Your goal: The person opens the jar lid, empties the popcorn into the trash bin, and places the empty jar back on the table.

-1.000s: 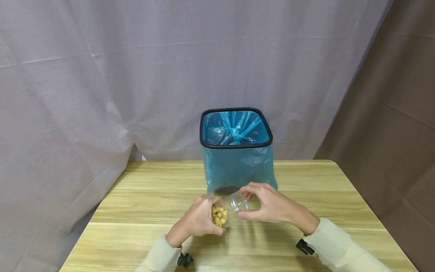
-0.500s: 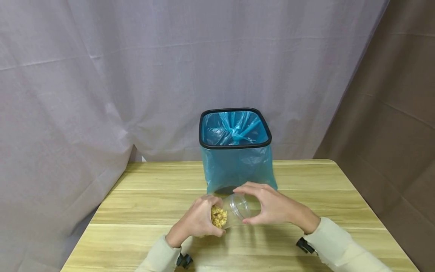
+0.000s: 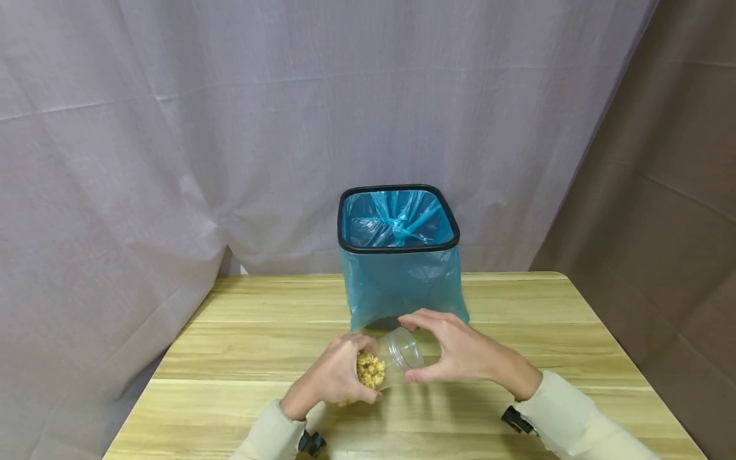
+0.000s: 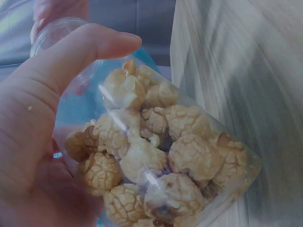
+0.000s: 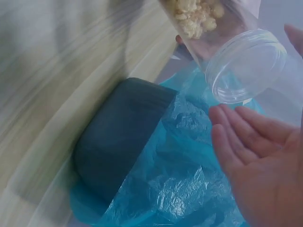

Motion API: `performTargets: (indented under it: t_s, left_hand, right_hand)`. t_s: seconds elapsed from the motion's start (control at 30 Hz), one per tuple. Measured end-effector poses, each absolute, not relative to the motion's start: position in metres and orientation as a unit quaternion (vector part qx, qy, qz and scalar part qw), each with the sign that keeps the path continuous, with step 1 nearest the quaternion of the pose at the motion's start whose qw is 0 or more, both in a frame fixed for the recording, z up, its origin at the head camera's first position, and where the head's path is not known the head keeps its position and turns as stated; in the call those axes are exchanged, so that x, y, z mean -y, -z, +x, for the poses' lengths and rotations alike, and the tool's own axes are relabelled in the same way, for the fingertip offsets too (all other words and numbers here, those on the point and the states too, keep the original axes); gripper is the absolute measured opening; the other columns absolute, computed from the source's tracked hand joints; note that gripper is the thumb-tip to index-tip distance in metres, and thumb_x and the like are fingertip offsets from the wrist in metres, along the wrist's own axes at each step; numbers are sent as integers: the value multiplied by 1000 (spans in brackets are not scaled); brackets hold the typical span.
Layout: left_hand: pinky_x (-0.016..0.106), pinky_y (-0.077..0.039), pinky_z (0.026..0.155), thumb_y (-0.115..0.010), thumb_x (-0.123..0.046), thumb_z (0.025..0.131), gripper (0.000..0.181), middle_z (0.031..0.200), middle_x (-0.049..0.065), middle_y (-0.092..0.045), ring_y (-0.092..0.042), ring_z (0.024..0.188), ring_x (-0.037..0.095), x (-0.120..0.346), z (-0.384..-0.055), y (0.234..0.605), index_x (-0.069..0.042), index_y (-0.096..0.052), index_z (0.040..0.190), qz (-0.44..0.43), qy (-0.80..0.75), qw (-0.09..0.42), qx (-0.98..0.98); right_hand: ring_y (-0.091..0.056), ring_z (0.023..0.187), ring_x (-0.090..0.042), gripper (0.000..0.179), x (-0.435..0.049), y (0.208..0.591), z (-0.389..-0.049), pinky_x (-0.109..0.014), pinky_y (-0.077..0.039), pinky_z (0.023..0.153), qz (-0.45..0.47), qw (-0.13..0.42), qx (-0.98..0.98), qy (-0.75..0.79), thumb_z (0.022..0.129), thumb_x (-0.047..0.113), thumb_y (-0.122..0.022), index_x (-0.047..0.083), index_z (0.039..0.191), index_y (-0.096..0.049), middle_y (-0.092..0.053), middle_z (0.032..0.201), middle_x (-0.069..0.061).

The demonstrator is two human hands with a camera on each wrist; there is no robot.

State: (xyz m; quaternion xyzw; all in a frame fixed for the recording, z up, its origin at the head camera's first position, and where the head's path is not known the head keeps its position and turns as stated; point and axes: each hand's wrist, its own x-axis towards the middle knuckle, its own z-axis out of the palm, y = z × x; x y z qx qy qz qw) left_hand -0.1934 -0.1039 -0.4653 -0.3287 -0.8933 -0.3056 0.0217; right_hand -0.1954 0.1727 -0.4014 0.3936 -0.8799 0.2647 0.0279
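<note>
Clear plastic forms the one jar (image 3: pixel 391 363) in view, tilted in front of the single bin, its mouth turned toward the right hand (image 3: pixel 460 349). Two hands are at work: the left hand (image 3: pixel 340 368) holds the jar's body, thumb along one side and fingers around the other, while the right hand's fingers stand spread wide from the thumb beside the mouth. Two pale sleeves (image 3: pixel 575 409) reach in from the near edge, each with one black clip (image 3: pixel 312 442) close to the cuff.

Inside the jar are golden popcorn balls (image 4: pixel 189 158), about a dozen distinguishable in the left wrist view; an exact count cannot be made, since pieces overlap and the left hand covers part of them. They sit toward the base, leaving the mouth end bare. Behind, the bin has a black rim (image 3: pixel 399 249) and a blue bag (image 3: pixel 402 278) draped over its outside, bunched into a knot within. The bag hides the bin's floor and most of its wall; a dark lower part shows beneath the hem. Whether the right fingertips touch the jar, or a clear lid covers its mouth, is hard to tell. Sleeves and wooden bench (image 3: pixel 230 358) are cut off below.
</note>
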Motion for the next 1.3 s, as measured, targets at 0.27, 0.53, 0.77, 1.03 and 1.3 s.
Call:
performTargets:
  t_s: [0.27, 0.53, 0.77, 1.03, 1.3]
  left_hand:
    - [31, -54, 92, -95, -36, 61, 67, 111, -2, -74, -64, 101, 9, 105, -193, 465, -8, -71, 117, -327, 294, 33, 898]
    - [23, -54, 85, -96, -35, 61, 65, 109, -3, -72, -62, 96, 6, 106, -194, 465, -8, -71, 115, -336, 309, 25, 889]
    - [28, -54, 92, -96, -36, 62, 66, 112, -2, -73, -64, 102, 7, 106, -194, 466, -9, -71, 116, -339, 305, 24, 890]
    - [27, -54, 90, -96, -37, 62, 65, 112, -3, -73, -63, 100, 7, 106, -193, 466, -12, -71, 116, -335, 305, 21, 891]
    - [21, -53, 84, -97, -36, 60, 63, 106, -6, -71, -61, 94, 4, 106, -194, 467, -12, -71, 113, -337, 312, 27, 888]
  right_hand:
    - [-69, 106, -12, 64, -169, 405, -198, -43, -62, 94, 360, 10, 889, -282, 84, 59, -82, 15, 129, -68, -72, 114, 8]
    - [-67, 108, -11, 62, -171, 402, -197, -37, -60, 95, 381, 7, 882, -278, 83, 48, -87, 19, 133, -66, -71, 119, 7]
    - [-66, 119, -14, 76, -173, 400, -197, -37, -61, 98, 428, 12, 865, -261, 78, 34, -94, 16, 144, -60, -66, 136, 6]
    - [-64, 125, -14, 77, -172, 397, -195, -45, -58, 105, 404, 15, 876, -263, 83, 49, -87, 16, 146, -59, -66, 138, 6]
    - [-69, 108, -13, 66, -169, 400, -196, -42, -61, 96, 360, -14, 891, -278, 90, 59, -76, 12, 135, -65, -70, 118, 6]
